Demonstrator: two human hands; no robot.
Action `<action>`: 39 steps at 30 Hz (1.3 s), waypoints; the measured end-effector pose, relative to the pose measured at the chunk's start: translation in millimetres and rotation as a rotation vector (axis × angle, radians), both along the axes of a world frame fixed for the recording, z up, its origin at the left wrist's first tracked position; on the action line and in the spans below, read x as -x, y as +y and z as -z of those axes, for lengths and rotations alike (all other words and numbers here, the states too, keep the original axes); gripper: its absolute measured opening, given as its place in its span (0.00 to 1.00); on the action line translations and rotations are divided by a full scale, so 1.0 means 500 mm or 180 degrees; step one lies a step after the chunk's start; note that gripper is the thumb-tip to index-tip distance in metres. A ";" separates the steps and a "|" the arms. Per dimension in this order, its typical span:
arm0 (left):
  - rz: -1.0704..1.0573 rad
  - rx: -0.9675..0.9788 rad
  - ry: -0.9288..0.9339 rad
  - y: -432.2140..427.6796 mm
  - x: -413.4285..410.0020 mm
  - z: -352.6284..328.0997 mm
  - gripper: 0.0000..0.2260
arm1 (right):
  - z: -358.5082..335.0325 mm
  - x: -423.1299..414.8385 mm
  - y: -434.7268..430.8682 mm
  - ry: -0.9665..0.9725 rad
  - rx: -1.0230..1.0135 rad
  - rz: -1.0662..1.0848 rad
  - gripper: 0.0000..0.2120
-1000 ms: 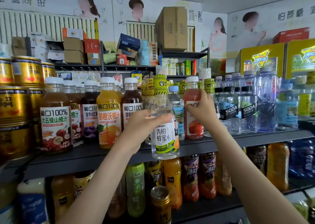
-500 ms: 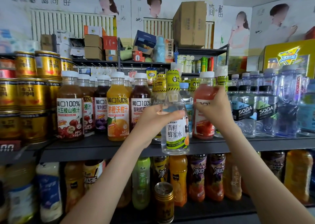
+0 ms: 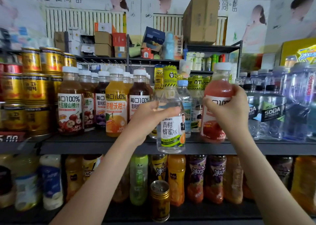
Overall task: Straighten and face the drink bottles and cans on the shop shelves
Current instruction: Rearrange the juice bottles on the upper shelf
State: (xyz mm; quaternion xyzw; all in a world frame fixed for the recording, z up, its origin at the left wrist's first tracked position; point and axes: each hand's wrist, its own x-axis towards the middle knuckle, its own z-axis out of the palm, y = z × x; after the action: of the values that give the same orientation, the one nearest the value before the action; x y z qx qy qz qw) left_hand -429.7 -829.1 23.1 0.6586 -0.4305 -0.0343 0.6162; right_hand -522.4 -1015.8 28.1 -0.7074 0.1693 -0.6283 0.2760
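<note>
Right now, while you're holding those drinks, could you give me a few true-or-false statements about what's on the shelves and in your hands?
1. The left hand grips a clear bottle with a yellow-and-black striped top. True.
2. The right hand holds nothing. False: it grips a pink-red juice bottle with a white cap.
3. Gold cans are stacked at the left end of the upper shelf. True.
4. The orange juice bottle stands to the right of the SODA bottles. False: it stands left of both hands, and the SODA bottles are on the right.
</note>
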 end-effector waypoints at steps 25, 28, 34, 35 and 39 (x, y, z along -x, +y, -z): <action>-0.0902 0.0383 -0.0051 0.357 -0.171 0.021 0.21 | -0.015 -0.122 0.337 0.0805 -0.1218 -0.2514 0.18; -0.0985 0.0472 -0.0175 0.381 -0.193 0.018 0.17 | -0.013 -0.138 0.363 0.0719 -0.1193 -0.2422 0.20; -0.0954 0.0336 -0.0435 0.376 -0.220 0.027 0.27 | -0.001 -0.145 0.398 0.0464 -0.1159 -0.2218 0.19; -0.0891 0.0346 -0.0444 0.374 -0.225 0.033 0.26 | 0.001 -0.143 0.399 0.0408 -0.1149 -0.2173 0.19; -0.0488 0.0510 -0.0430 0.364 -0.227 0.035 0.14 | 0.001 -0.130 0.391 0.0195 -0.1171 -0.1886 0.19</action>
State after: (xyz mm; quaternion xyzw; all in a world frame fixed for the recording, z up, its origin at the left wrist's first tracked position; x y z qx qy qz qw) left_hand -316.3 -647.0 5.8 0.6391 -0.4207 0.0918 0.6373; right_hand -457.4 -820.5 27.4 -0.6827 0.0752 -0.4584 0.5640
